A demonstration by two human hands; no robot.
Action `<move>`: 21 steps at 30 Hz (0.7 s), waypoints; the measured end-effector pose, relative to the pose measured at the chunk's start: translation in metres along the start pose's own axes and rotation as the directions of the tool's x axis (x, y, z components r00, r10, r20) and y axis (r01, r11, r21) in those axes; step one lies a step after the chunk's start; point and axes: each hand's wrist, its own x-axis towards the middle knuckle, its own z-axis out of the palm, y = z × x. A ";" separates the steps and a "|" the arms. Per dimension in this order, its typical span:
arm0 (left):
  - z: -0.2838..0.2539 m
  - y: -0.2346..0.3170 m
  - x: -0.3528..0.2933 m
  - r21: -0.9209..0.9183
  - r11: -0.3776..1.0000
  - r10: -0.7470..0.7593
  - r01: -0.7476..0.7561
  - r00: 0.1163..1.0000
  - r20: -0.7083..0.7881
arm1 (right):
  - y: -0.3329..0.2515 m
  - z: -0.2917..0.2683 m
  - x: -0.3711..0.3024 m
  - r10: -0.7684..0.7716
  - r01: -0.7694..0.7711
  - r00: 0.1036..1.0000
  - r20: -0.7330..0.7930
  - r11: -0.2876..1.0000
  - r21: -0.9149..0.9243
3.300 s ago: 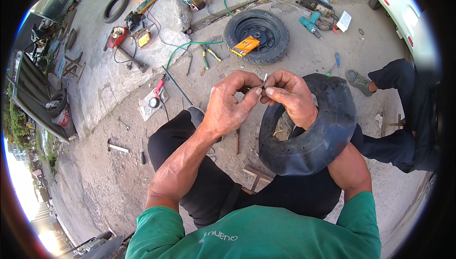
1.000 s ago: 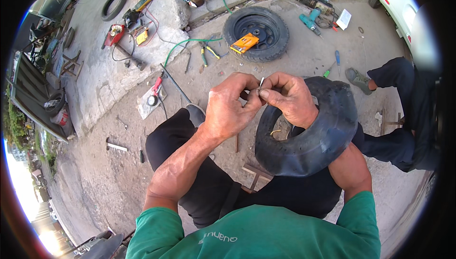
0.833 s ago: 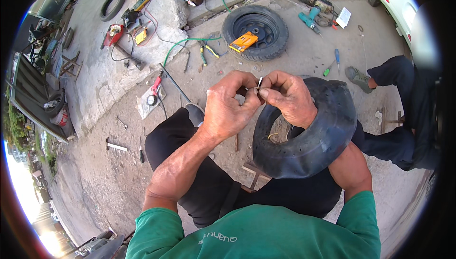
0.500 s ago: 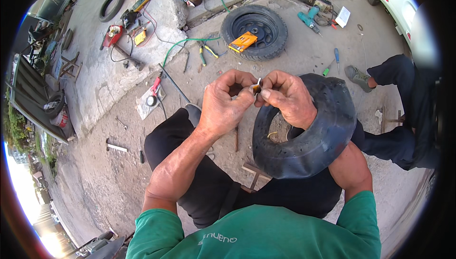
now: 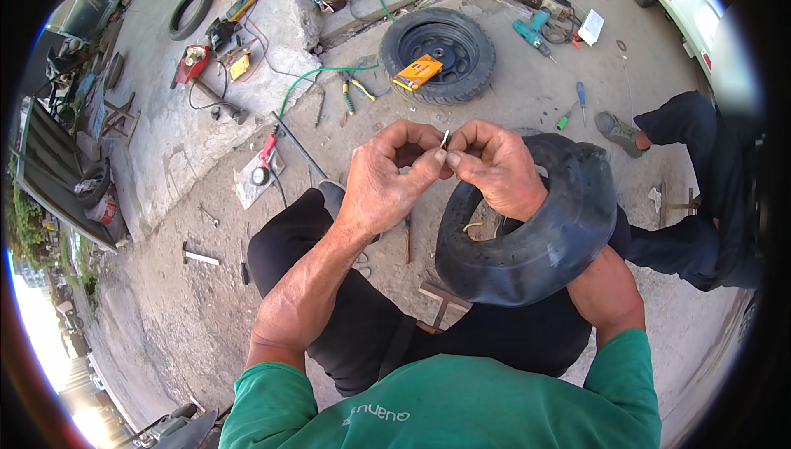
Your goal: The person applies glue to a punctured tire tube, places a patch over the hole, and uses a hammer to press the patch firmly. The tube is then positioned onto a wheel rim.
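In front of me, the fingertips of my left hand [image 5: 386, 175] and my right hand [image 5: 499, 172] meet in a pinch on a small thin patch [image 5: 446, 139]. Only its pale edge sticks up between the fingers; the rest is hidden by my thumbs and fingers. A black rubber inner tube [image 5: 545, 253] hangs round my right forearm and rests near my right thigh. My forearm passes behind its lower side, with the hand coming out above.
Ahead lies a wheel with tyre [image 5: 478, 70], an orange packet [image 5: 418, 72] on it. Pliers [image 5: 348, 95], a teal drill [image 5: 531, 30], screwdrivers [image 5: 582, 96], a pressure gauge [image 5: 261, 175] and a hammer [image 5: 200, 258] lie around. Another person's leg [image 5: 688, 132] is at right.
My fingers have turned and closed further over the patch, so its orange-brown face shows less and a narrow pale edge remains. The inner tube stays on my right forearm.
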 end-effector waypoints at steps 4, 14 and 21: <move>-0.002 -0.010 0.002 -0.013 0.999 0.032 -0.033 0.999 -0.020 | -0.004 0.003 -0.002 0.032 -0.032 0.999 -0.004 0.998 -0.047; -0.005 -0.013 0.003 -0.023 1.000 0.020 -0.020 1.000 -0.012 | -0.010 0.001 -0.004 0.055 -0.054 0.998 0.010 0.998 -0.037; -0.008 -0.018 0.006 -0.428 0.904 -0.012 0.012 1.000 0.001 | -0.010 0.001 -0.002 0.008 -0.008 1.000 0.003 0.997 0.074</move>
